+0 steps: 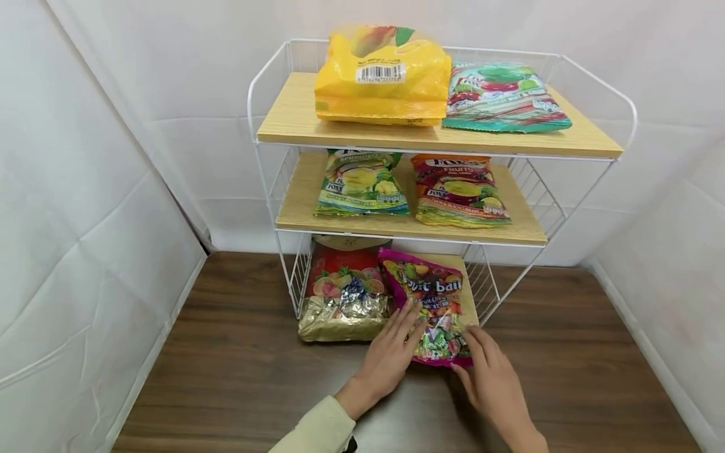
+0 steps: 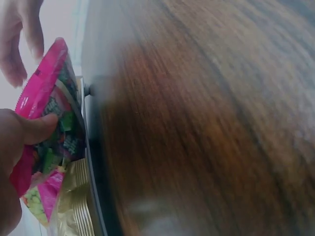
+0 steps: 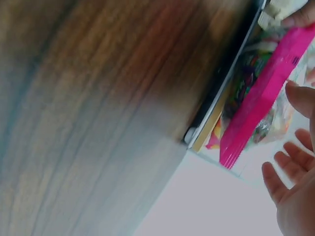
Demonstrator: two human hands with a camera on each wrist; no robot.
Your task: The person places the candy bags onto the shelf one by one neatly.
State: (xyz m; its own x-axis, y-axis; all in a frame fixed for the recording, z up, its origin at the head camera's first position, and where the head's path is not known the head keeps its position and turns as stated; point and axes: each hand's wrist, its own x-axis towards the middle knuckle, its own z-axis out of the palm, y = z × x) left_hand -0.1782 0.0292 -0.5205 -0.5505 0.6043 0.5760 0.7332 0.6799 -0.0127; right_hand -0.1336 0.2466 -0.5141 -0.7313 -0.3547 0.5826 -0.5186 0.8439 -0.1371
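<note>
A Fruit bait chewy candy bag (image 1: 430, 289) with magenta edges lies on the bottom board of a small shelf rack, its near end jutting over the front edge. My left hand (image 1: 387, 352) rests on the bag's left side, fingers mostly straight; in the left wrist view its thumb (image 2: 42, 129) touches the near face by the pink seam (image 2: 42, 88). On the other side, my right hand (image 1: 495, 380) is at the near right corner, fingers extended. The right wrist view shows its fingers spread beside the pink seam (image 3: 266, 98).
Left of it lies a red and gold fruit candy bag (image 1: 345, 302). The middle shelf (image 1: 404, 229) bears a green Fox's bag (image 1: 362, 185) and a red Fox's bag (image 1: 461, 192). On top are a yellow mango bag (image 1: 382, 82) and a teal bag (image 1: 504, 97). White wire sides (image 1: 544, 195) frame the rack.
</note>
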